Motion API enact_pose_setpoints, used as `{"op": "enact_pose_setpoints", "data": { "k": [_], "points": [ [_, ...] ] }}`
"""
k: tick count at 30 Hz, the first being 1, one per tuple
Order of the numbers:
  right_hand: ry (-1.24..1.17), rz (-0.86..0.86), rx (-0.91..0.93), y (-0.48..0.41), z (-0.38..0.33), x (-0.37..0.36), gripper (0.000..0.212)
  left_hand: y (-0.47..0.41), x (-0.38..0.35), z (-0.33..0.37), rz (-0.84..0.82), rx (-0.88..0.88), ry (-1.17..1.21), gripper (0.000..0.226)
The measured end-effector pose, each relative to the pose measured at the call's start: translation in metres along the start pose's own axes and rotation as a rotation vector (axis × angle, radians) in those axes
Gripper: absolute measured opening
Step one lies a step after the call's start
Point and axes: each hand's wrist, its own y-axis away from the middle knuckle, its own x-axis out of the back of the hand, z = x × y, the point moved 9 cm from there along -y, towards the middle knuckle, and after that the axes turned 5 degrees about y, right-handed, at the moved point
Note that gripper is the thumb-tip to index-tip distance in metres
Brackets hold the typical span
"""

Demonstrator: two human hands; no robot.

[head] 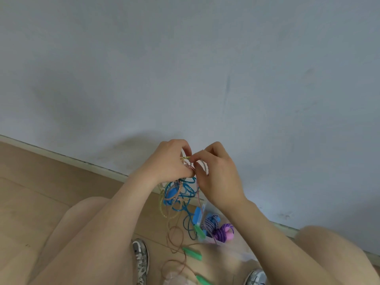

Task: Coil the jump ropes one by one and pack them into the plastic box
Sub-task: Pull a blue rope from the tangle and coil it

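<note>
My left hand (170,161) and my right hand (216,173) meet in front of the wall, both pinching a thin glittery rope (186,158) with yellow-green and pink stretches. Its loops hang down from my fingers. Below them on the floor lies a blue rope (185,192) in a tangle with blue handles. A clear plastic box (207,238) sits by the skirting and holds a striped rope (210,222) and a purple rope (225,231). Green handles (192,253) on a thin brown cord lie near my feet.
I am squatting on a wooden floor (41,192) close to a pale blue wall (185,68). My knees flank the ropes, and my grey shoes (140,258) stand just in front of the green handles. A crumpled clear bag (244,257) lies beside the box.
</note>
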Motion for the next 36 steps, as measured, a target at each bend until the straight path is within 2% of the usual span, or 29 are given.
{"op": "enact_pose_setpoints", "data": {
  "k": [3, 5, 8, 13, 15, 17, 20, 23, 27, 31, 34, 36],
  "points": [
    [-0.057, -0.157, 0.008, 0.002, 0.001, -0.011, 0.034, -0.001, 0.000, -0.002, 0.008, 0.005, -0.005, 0.030],
    [-0.120, -0.206, -0.020, 0.002, 0.006, -0.014, 0.028, 0.000, -0.002, -0.002, -0.009, -0.002, -0.019, 0.031],
    [-0.111, -0.159, -0.055, -0.002, 0.014, -0.014, 0.017, 0.001, -0.004, 0.003, -0.077, -0.041, 0.021, 0.032],
    [-0.219, -0.127, -0.240, -0.004, 0.026, -0.011, 0.012, 0.001, -0.002, -0.006, -0.245, -0.045, 0.300, 0.027],
    [-0.222, -0.106, -0.240, -0.007, 0.027, -0.006, 0.011, 0.002, -0.001, -0.008, -0.293, -0.058, 0.286, 0.025],
    [-0.233, -0.078, -0.209, -0.011, 0.028, 0.002, 0.012, 0.002, 0.002, -0.010, -0.276, -0.056, 0.237, 0.011],
    [-0.312, -0.089, -0.213, -0.014, 0.031, 0.005, 0.015, -0.002, 0.003, -0.016, -0.207, 0.010, 0.222, 0.018],
    [-0.378, -0.142, -0.258, -0.014, 0.033, 0.002, 0.018, 0.000, -0.001, -0.018, -0.199, 0.116, 0.407, 0.015],
    [-0.347, -0.218, -0.256, -0.012, 0.032, -0.001, 0.024, -0.001, 0.004, -0.020, -0.132, 0.128, 0.363, 0.016],
    [-0.327, -0.256, -0.235, -0.008, 0.028, -0.003, 0.010, 0.000, 0.010, -0.015, -0.077, 0.132, 0.387, 0.005],
    [-0.358, -0.268, -0.254, -0.008, 0.032, -0.007, 0.012, 0.001, 0.011, -0.009, -0.085, 0.065, 0.440, 0.030],
    [-0.430, -0.273, -0.298, -0.006, 0.036, -0.010, 0.015, 0.002, 0.020, -0.006, -0.008, -0.020, 0.402, 0.038]
  ]
}}
